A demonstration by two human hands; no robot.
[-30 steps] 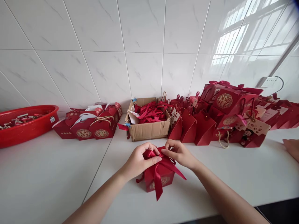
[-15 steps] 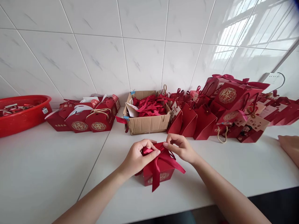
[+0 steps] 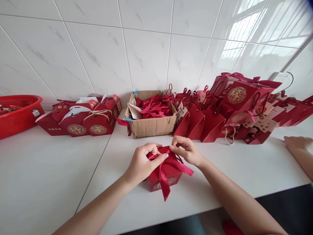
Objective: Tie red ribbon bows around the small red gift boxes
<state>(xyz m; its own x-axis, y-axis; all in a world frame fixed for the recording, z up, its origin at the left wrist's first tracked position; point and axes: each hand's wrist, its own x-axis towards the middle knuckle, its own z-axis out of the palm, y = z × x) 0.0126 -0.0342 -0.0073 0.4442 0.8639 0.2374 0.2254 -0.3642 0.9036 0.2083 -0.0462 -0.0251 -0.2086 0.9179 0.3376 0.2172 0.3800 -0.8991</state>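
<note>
While the small gift box [image 3: 172, 174] stands on the white table [image 3: 53, 169], directly in front of the person, both hands are engaged at its top. The left hand [image 3: 145, 161] is closed, its thumb and fingers pinching the red ribbon [image 3: 164, 186] near the middle of the lid. The right hand [image 3: 187, 150] has its thumb and curled forefinger pressed together on the ribbon at the far right of the top; the exact depth of that hold cannot be told. The fingertips of the two hands are close but apart. Two ribbon ends hang free, one down the front face, the other out past the right side.

Behind the gift box, near the wall [image 3: 146, 58], sits an open cardboard box [image 3: 153, 127] filled with loose ribbons [image 3: 156, 109]. Blue clips [image 3: 127, 120] are fixed to its left side. A group of red boxes [image 3: 77, 130] stands to its left, and a red basin [image 3: 19, 122] beyond them. Red bags [image 3: 212, 125] line the right side. At the far right, another person's hand [image 3: 299, 145] rests on the table.
</note>
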